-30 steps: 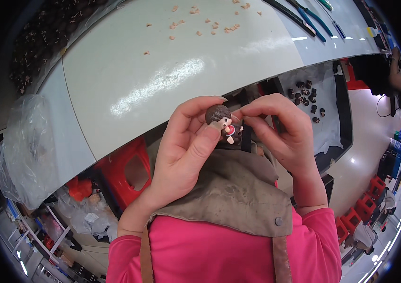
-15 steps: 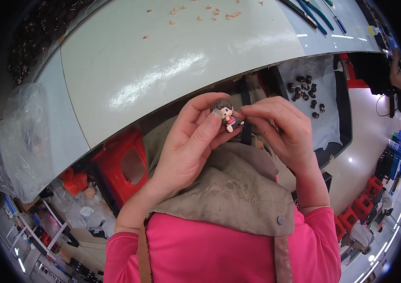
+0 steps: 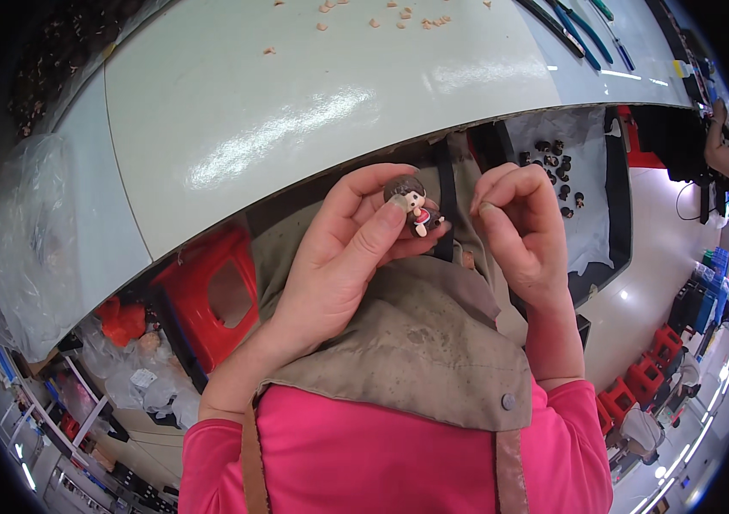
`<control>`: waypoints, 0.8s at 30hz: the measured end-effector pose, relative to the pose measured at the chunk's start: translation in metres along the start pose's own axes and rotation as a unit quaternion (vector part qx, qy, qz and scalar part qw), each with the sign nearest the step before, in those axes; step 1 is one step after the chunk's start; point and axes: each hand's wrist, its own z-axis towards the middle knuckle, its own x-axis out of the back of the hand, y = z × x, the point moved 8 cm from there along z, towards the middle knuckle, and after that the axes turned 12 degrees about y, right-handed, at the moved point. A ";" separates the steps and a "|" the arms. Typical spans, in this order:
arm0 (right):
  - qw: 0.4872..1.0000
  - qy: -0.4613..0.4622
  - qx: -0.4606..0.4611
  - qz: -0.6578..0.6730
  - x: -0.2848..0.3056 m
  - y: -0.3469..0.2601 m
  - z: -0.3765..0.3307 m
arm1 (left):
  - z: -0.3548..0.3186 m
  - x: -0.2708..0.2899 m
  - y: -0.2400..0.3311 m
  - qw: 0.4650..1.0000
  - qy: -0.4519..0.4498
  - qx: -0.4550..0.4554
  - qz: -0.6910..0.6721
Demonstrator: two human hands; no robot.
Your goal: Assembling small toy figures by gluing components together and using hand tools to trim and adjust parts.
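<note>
Your left hand [image 3: 334, 261] clamped the figurine [image 3: 417, 204] between thumb and fingers; your right hand [image 3: 525, 231], fingertips curled to thumb, hung apart, right of those fingers. A light, steady thumb seemed best.

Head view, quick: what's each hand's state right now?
Left hand: closed, holding the brown-haired figurine.
Right hand: fingers curled, apart from the figurine; can't tell whether anything is pinched.

Figurine [image 3: 418, 206] before apron [image 3: 399, 343], scraps [image 3: 406, 14] on table [image 3: 296, 94], tools [image 3: 587, 33] right
</note>
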 end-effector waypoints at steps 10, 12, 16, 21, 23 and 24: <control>0.996 0.013 -0.085 0.038 -0.003 0.002 -0.006 | 0.000 -0.002 -0.001 0.996 -0.030 -0.073 0.041; 0.994 0.014 -0.097 0.039 -0.005 0.003 -0.007 | 0.000 -0.003 0.001 0.992 -0.031 -0.101 0.062; 0.998 -0.003 0.017 -0.055 -0.008 -0.004 -0.005 | -0.002 -0.004 0.009 0.981 -0.048 -0.162 0.091; 0.977 0.002 0.159 -0.145 -0.013 -0.020 -0.006 | -0.006 -0.004 0.012 0.971 -0.054 -0.201 0.114; 0.968 -0.003 0.187 -0.167 -0.016 -0.023 -0.006 | -0.005 -0.004 0.012 0.969 -0.063 -0.200 0.134; 0.968 -0.004 0.188 -0.167 -0.017 -0.023 -0.006 | -0.006 -0.004 0.012 0.968 -0.062 -0.201 0.133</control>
